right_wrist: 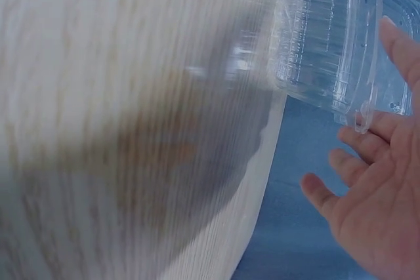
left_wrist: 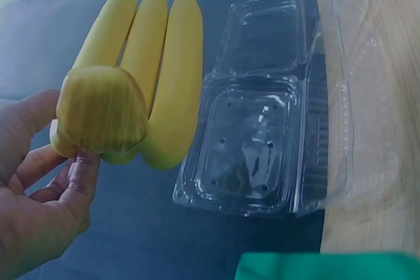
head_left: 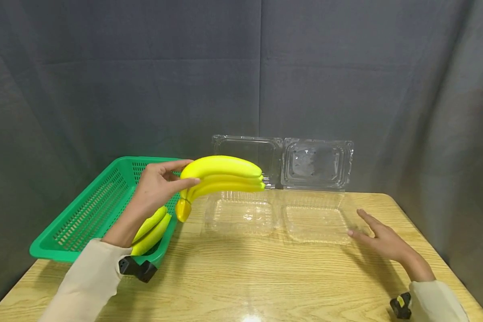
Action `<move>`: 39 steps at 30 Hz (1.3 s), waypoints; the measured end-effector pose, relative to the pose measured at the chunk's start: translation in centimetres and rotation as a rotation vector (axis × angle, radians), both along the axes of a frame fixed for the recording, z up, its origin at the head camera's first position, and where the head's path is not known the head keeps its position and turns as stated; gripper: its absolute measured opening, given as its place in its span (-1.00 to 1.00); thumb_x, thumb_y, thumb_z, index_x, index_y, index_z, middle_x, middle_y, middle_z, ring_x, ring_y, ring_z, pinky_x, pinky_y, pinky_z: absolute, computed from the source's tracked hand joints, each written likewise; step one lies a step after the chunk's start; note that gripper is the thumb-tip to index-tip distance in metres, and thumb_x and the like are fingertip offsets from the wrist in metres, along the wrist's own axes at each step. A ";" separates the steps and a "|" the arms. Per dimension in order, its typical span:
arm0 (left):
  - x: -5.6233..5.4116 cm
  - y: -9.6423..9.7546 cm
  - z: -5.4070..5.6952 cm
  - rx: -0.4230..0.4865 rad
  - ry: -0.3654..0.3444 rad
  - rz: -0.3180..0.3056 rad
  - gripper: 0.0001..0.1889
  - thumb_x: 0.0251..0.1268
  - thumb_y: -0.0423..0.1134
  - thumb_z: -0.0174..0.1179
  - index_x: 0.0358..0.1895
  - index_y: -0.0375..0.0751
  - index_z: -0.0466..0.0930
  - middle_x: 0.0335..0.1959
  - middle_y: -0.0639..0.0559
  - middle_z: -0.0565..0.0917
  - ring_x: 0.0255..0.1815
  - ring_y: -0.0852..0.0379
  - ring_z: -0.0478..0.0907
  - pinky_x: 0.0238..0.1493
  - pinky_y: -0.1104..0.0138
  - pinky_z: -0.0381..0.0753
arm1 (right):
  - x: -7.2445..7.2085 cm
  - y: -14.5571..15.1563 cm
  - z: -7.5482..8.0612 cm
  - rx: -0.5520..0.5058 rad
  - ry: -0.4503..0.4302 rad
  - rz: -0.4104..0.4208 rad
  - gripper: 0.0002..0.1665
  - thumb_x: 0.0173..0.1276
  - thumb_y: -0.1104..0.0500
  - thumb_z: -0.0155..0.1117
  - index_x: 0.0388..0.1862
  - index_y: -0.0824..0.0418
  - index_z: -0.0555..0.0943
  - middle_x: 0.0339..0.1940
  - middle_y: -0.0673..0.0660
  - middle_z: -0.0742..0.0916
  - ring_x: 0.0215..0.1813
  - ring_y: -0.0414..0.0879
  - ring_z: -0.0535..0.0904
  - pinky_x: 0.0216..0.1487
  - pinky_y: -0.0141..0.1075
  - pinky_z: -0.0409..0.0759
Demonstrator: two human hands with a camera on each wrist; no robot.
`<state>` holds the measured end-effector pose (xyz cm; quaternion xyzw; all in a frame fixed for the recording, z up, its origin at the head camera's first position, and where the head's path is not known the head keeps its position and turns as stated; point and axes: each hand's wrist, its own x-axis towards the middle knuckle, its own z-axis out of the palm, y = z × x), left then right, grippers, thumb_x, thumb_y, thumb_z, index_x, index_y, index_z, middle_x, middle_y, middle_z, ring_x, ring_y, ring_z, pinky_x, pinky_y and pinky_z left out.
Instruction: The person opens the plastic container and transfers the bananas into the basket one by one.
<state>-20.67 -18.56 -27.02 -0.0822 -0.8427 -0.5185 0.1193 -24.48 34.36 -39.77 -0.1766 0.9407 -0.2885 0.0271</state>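
Note:
In the head view my left hand [head_left: 156,185] pinches a bunch of yellow bananas [head_left: 225,172] near its stem end, holding it up beside the green basket. The left wrist view shows three bananas [left_wrist: 180,77] side by side, the blunt stem towards the camera, with the left hand [left_wrist: 49,195] gripping them from the side. My right hand [head_left: 384,239] has its fingers spread and holds nothing. It hovers just right of the right one of two clear plastic clamshell boxes [head_left: 315,219], whose lid [head_left: 317,164] stands raised behind it.
A green plastic basket [head_left: 78,197] stands at the left of the wooden table [head_left: 257,277], with more bananas [head_left: 153,230] inside, partly behind the left forearm. The left clamshell box [head_left: 241,214] sits close beside the right one, its lid also raised. A grey curtain [head_left: 177,80] hangs behind.

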 end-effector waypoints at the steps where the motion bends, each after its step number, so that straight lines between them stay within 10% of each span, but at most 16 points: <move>1: 0.1 -0.2 0.0 -0.006 -0.001 0.012 -0.40 0.04 0.05 0.46 0.19 -0.05 0.61 -0.06 -0.04 0.67 -0.30 0.02 0.63 -0.27 0.20 0.62 | 0.0 0.0 0.0 0.001 -0.001 0.001 -0.01 0.47 -0.10 0.10 0.54 0.40 -0.14 0.44 0.59 0.09 0.34 0.60 0.04 0.13 0.41 0.21; 21: 1.8 -4.1 0.4 -0.054 -0.020 0.128 -0.34 0.01 0.21 0.40 0.22 0.05 0.59 -0.05 0.03 0.67 -0.24 0.08 0.61 -0.08 0.23 0.51 | 0.2 -0.4 -0.4 -0.047 -0.017 -0.028 0.01 0.46 -0.09 0.12 0.56 0.36 -0.17 0.47 0.56 0.03 0.39 0.58 -0.06 0.18 0.44 0.06; 39: 3.2 -8.3 0.2 -0.073 -0.002 0.274 -0.34 0.05 0.14 0.41 0.24 -0.03 0.58 -0.24 0.15 0.70 -0.29 0.16 0.57 -0.35 0.37 0.46 | 0.5 -0.4 -0.6 -0.072 -0.037 -0.054 0.02 0.46 -0.12 0.11 0.57 0.30 -0.19 0.49 0.51 0.00 0.40 0.56 -0.09 0.17 0.46 0.02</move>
